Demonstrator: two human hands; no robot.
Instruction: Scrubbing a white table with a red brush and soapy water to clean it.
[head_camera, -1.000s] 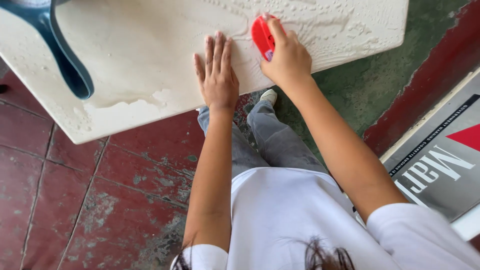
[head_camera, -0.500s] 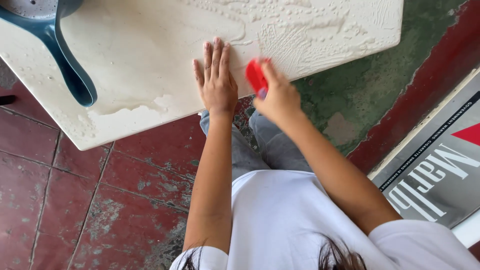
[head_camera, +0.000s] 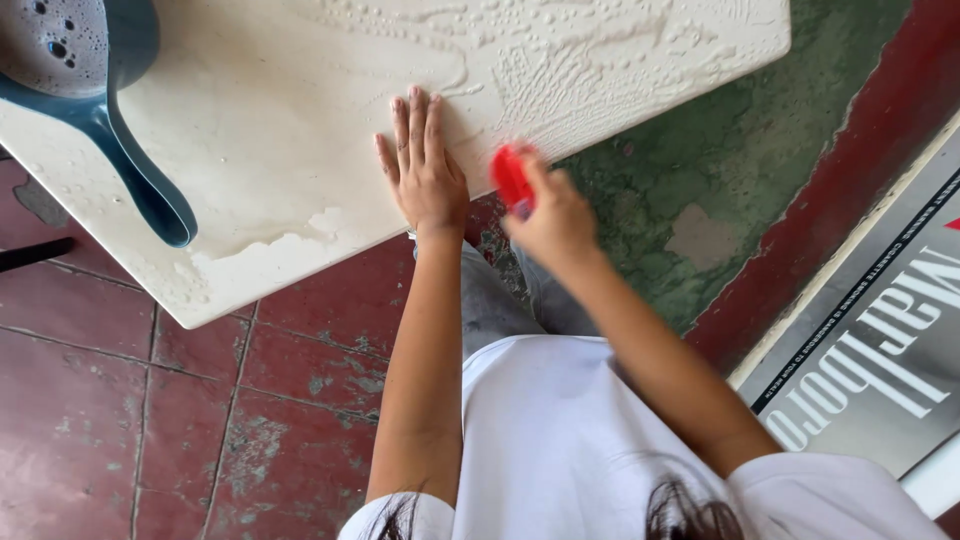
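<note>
A cream-white tabletop (head_camera: 280, 150) fills the upper part of the head view, wet and streaked with soapy foam. My left hand (head_camera: 422, 170) lies flat on it near the front edge, fingers together and pointing away from me. My right hand (head_camera: 548, 215) is blurred with motion at the table's edge and grips a small red scrubbing brush (head_camera: 512, 178), which sits just right of my left hand.
A blue dipper (head_camera: 95, 110) with sudsy water rests on the table's left corner, handle toward me. Red floor tiles (head_camera: 150, 410) lie below, a green worn patch (head_camera: 690, 200) to the right, and a dark printed board (head_camera: 880, 350) at far right.
My right hand has pulled the red brush from the foamy middle of the tabletop back toward me to the front edge. My left hand has stayed flat in place.
</note>
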